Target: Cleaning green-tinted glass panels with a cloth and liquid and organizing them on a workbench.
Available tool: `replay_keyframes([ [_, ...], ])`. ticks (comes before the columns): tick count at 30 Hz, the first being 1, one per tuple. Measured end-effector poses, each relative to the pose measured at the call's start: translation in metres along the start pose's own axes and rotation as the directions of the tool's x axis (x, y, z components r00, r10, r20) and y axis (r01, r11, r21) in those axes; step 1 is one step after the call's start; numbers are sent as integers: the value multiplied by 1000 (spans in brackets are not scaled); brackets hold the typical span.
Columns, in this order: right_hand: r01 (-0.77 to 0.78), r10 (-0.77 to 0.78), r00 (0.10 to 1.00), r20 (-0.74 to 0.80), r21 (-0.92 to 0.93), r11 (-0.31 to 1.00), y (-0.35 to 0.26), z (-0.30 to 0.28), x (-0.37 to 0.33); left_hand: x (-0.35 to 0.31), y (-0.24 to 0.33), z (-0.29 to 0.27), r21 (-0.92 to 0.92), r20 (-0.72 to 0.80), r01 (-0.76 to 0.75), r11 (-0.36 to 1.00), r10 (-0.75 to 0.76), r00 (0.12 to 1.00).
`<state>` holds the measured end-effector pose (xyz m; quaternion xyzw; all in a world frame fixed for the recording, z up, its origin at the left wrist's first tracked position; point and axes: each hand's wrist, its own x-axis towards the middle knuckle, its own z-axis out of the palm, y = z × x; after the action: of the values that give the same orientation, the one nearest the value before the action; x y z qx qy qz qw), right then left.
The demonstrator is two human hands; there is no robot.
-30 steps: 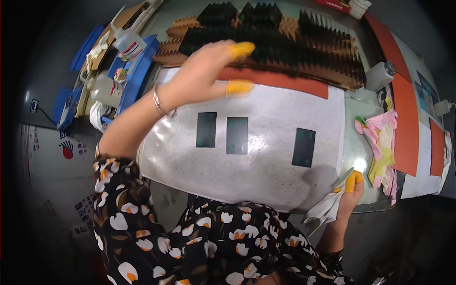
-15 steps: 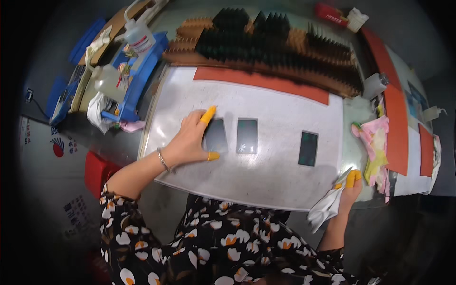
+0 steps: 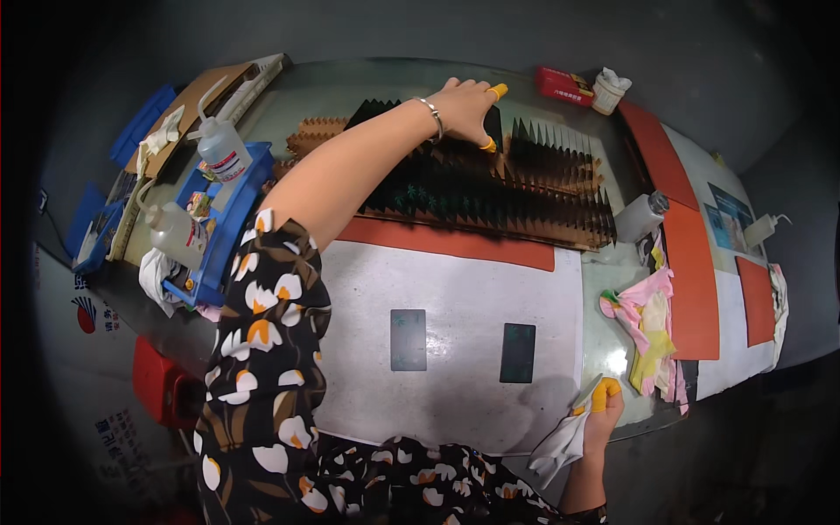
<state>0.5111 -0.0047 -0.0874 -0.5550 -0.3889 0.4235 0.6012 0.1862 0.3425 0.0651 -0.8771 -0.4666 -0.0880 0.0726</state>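
My left hand, with yellow finger cots on thumb and index finger, reaches over the rack at the back of the table. Between those two fingertips is a dark rectangular glass panel, held by its edges among other upright panels. My forearm covers the rack's left part. On the white mat lie two more panels, a greyish one and a darker one. My right hand, also in yellow cots, is closed around a crumpled white cloth by the front right edge; a thin pointed thing sticks up from it.
A blue tray with squeeze bottles stands at the left. Orange sheets, a whitish bottle and pink and yellow cloths lie or stand to the right. A red box is at the back.
My left hand has gone from the mat to the rack, and the leftmost panel has left the mat. The view has shifted toward the back. My right hand keeps the cloth.
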Motion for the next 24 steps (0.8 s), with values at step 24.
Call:
replay_keyframes([
  [24, -57, 51, 991, -123, -53, 997, -10, 8, -7, -286, 117, 24, -361, 44, -28, 932, 47, 998],
])
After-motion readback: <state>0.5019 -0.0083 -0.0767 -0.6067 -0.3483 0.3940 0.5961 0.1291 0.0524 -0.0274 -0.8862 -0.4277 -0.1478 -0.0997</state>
